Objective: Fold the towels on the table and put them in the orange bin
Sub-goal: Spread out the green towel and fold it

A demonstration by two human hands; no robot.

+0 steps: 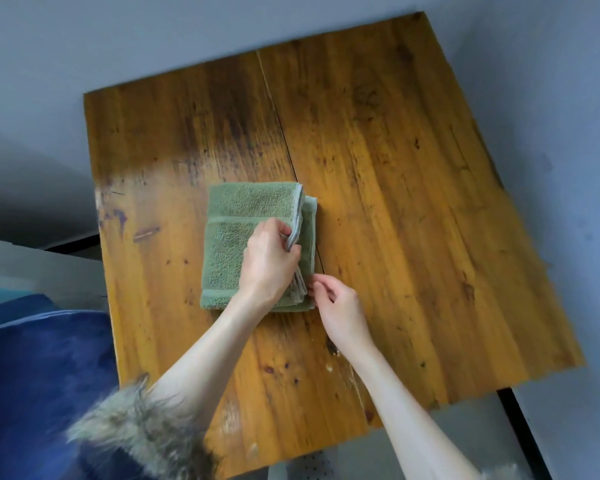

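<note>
Left hand [269, 259] lies on top of the folded green terry towel [232, 237], palm down, thumb and fingers curled round a bunch of the towel's layered right-side edges and pinching them slightly up off the layer beneath. Right hand [336, 306] sits just beside the towel's near right corner, fingers bent, fingertips [313, 284] meeting the lower edge layers there; whether they actually pinch cloth or only touch it cannot be told, as the left hand partly covers that spot. Towel is folded into a tall rectangle, 1 woven band running across it about a third down and another near its near edge; the folded side is at left, the loose hems at right, paler along the seam. A lower layer shows past the top layer on the right side. Towel rests flat on the worn yellow-brown wooden table [413, 168], a little left of the table's middle, straddling a long dark crack between 2 boards. Table surface shows dark stains toward the far left and pale scuffs near the close edge. Both forearms bare; a grey-brown fur cuff [136, 434] on a dark blue sleeve [42, 375] at lower left. Grey floor [551, 64] around the table; a black table frame bar [523, 431] at lower right. Orange bin not in view.
</note>
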